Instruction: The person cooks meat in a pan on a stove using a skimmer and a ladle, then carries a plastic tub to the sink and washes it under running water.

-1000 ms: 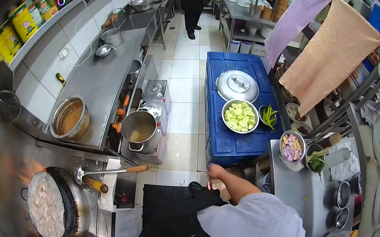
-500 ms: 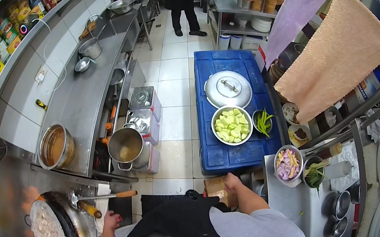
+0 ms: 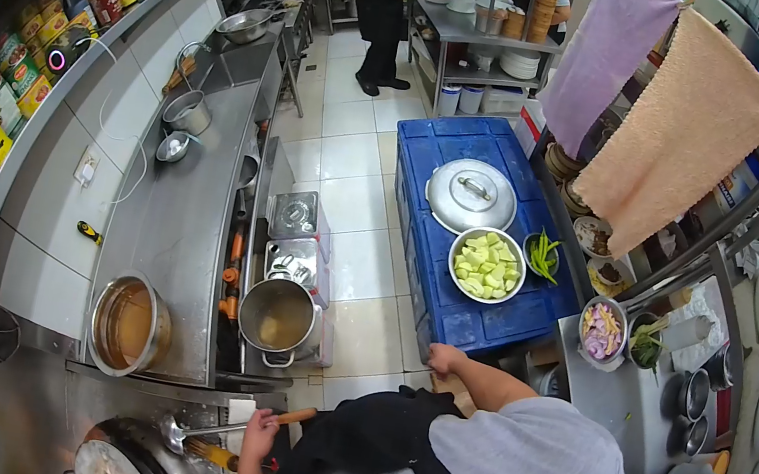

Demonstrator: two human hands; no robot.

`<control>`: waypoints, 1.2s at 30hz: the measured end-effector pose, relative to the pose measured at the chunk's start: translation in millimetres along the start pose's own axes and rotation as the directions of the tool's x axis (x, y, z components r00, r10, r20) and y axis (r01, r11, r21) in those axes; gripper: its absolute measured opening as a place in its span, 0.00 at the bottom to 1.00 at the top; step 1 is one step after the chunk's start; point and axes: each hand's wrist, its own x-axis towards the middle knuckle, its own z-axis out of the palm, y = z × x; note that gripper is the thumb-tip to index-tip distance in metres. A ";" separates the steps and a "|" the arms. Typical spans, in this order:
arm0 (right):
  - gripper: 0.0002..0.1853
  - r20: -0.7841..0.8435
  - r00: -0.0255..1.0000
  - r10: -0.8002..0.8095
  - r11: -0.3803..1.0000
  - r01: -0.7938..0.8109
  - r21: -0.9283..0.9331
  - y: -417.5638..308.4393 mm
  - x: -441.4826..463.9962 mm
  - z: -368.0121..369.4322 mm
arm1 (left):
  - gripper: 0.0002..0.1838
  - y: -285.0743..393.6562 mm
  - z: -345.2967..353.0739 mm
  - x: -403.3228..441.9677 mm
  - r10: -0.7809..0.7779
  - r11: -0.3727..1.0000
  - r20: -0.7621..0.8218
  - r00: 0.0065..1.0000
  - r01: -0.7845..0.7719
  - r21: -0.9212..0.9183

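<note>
My left hand (image 3: 261, 431) is closed around the shaft of a ladle (image 3: 299, 417), just below its wooden handle. The ladle's bowl lies by a yellow-handled brush (image 3: 211, 454) beside the wok (image 3: 117, 472), which holds pale food. My right hand (image 3: 442, 358) has its fingers curled at the near edge of a blue box (image 3: 483, 340); whatever is in it is hidden. On that box sit a bowl of cut green pieces (image 3: 487, 265), a lidded pot (image 3: 472, 198) and a small bowl of green peppers (image 3: 542, 256).
At left, a steel counter (image 3: 182, 233) bears a pot of brown liquid (image 3: 131, 323). A large pot (image 3: 276, 320) stands beside it. Bowls of chopped onion (image 3: 602, 332) and greens (image 3: 646, 343) are at right. Cloths (image 3: 688, 129) hang above. A person (image 3: 377, 3) stands at the back.
My left hand has come into view and moved onto the ladle. My right hand has shifted slightly left beside the blue box. The camera view has shifted.
</note>
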 end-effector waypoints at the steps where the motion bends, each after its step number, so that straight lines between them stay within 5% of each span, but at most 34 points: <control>1: 0.13 0.000 1.000 0.001 1.000 -0.001 0.003 -17.1 -13.5 -4.8 | 0.21 -11.4 -5.3 0.5 -0.002 1.000 0.010 1.000 0.002 -0.025; 3: 0.14 0.049 0.997 0.064 0.998 -0.063 -0.021 -37.2 -31.0 -9.5 | 0.20 -16.7 -11.6 -7.3 0.042 0.999 0.004 0.999 -0.042 0.021; 5: 0.13 0.103 0.987 0.126 0.992 -0.129 0.019 -32.2 -11.4 4.3 | 0.20 -7.9 -14.7 -12.4 0.018 0.989 0.042 0.999 -0.012 -0.148; 8: 0.13 -0.089 0.995 0.036 0.992 -0.047 -0.115 -33.9 1.6 11.5 | 0.21 -9.9 -22.5 11.1 0.016 0.992 0.086 0.996 -0.005 -0.129; 11: 0.17 0.008 0.991 0.130 0.979 -0.129 0.157 -94.7 -15.4 -30.6 | 0.20 17.5 -32.8 34.1 0.162 0.983 0.098 0.982 -0.152 -0.107; 15: 0.24 0.080 0.995 0.056 0.968 -0.074 0.239 -112.4 6.8 -48.9 | 0.22 73.7 -45.7 67.0 0.325 0.940 0.037 0.945 -0.319 -0.122; 20: 0.25 0.110 0.993 -0.036 0.991 0.021 0.135 -92.9 50.9 -57.0 | 0.22 108.9 -43.9 104.5 0.259 0.953 -0.020 0.966 -0.259 -0.154; 21: 0.22 -0.095 0.962 -0.256 0.967 0.255 -0.027 -60.8 75.9 -43.2 | 0.22 108.5 -38.3 113.6 0.287 0.951 0.017 0.958 -0.282 -0.128; 22: 0.19 -0.236 0.828 -0.509 0.858 0.466 -0.215 -40.8 97.3 -35.7 | 0.22 107.6 -37.1 118.2 0.302 0.949 0.031 0.953 -0.298 -0.104; 24: 0.14 0.050 0.967 -0.248 0.958 0.237 0.164 -57.4 86.2 -66.2 | 0.21 129.2 -22.1 113.7 0.289 0.957 0.060 0.956 -0.290 0.025; 26: 0.12 0.160 0.981 -0.112 0.980 0.083 0.181 -25.1 112.7 -58.9 | 0.21 154.7 -4.2 105.2 0.269 0.951 0.042 0.962 -0.272 0.146; 27: 0.11 0.062 0.950 -0.307 0.950 0.303 0.074 -7.3 121.2 -57.0 | 0.21 163.2 4.0 107.2 0.232 0.948 0.064 0.971 -0.240 0.207; 28: 0.12 0.208 0.963 -0.172 0.985 0.171 0.023 -2.2 124.0 -66.2 | 0.21 160.1 17.2 112.1 0.245 0.956 0.045 0.969 -0.249 0.153; 29: 0.13 0.198 0.948 -0.250 0.966 0.257 -0.013 55.5 165.6 -47.4 | 0.21 159.9 27.8 116.2 0.264 0.938 0.031 0.964 -0.264 0.223; 30: 0.15 0.166 0.969 -0.180 0.984 0.177 0.032 113.9 207.2 -18.4 | 0.22 167.9 37.3 116.0 0.230 0.939 0.023 0.973 -0.228 0.258; 32: 0.13 0.275 0.933 -0.234 0.970 0.243 -0.001 107.3 224.3 -58.1 | 0.23 183.7 49.7 111.9 0.116 0.939 0.036 0.993 -0.121 0.323; 36: 0.06 0.442 0.887 -0.131 0.991 0.114 0.064 66.4 281.8 -127.1 | 0.24 184.5 56.7 94.6 0.041 0.935 -0.055 0.998 -0.019 0.354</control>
